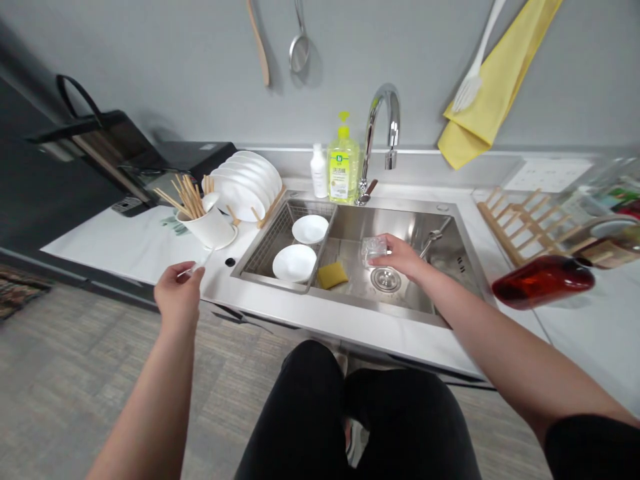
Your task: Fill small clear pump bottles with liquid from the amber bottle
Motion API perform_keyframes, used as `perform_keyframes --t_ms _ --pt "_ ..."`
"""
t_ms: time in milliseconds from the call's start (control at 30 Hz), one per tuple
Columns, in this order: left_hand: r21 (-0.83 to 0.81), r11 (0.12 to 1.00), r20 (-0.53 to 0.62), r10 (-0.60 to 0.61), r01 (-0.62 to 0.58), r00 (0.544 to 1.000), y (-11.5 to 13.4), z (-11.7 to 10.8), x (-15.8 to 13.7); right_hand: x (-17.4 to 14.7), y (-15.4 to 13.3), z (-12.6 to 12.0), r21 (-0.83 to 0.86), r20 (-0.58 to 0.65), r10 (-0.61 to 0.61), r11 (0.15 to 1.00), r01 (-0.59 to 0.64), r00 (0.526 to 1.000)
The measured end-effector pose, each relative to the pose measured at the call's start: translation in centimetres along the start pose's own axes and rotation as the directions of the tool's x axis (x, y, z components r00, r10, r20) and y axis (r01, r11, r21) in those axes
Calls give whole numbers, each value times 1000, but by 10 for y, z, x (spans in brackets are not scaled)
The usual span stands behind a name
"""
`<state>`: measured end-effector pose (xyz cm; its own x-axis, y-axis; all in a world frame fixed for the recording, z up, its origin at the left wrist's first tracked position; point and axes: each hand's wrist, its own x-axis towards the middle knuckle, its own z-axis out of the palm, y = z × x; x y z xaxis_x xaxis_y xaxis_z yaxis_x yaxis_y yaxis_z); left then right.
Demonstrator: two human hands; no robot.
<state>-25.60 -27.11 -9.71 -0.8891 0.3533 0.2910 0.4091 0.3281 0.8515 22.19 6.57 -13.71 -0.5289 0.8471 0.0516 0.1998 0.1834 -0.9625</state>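
Note:
Over the sink basin (pixel 345 230), my right hand (pixel 397 257) is closed round a small clear glass (pixel 373 248), which is tilted near the drain (pixel 385 280). My left hand (pixel 179 290) is out over the counter's front edge, thumb and fingers pinched on a thin, whitish, stick-like item (pixel 199 265) whose kind I cannot make out. Just beyond that hand stands a white holder (pixel 207 230) with several wooden chopsticks (pixel 187 197) and a white spoon in it. A yellow sponge (pixel 332 275) lies on the basin floor, left of the glass.
Two white bowls (pixel 295 264) sit in the sink's wire basket (pixel 257 250). White plates (pixel 245 183) stand in a wooden rack behind. Dish soap (pixel 343 167) and the faucet (pixel 387 110) rise at the back. Right of the sink lie an empty wooden rack (pixel 525 227) and a red bottle (pixel 543 282).

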Motion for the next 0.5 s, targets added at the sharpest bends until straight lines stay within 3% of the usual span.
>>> perform_keyframes --t_ms 100,167,300,500 --pt "291 954 -30 88 -75 996 -12 2 9 1 0 0 -11 -6 -9 1000 9 1000" --pt "367 910 51 189 -195 981 -15 10 9 1 0 -1 -10 -20 -17 1000 17 1000" --pt "419 834 136 334 -359 933 -18 25 5 2 -2 -2 -21 -24 -30 999 30 999" --pt "384 828 204 356 -409 912 -26 28 7 2 0 0 -23 5 -31 999 32 999"
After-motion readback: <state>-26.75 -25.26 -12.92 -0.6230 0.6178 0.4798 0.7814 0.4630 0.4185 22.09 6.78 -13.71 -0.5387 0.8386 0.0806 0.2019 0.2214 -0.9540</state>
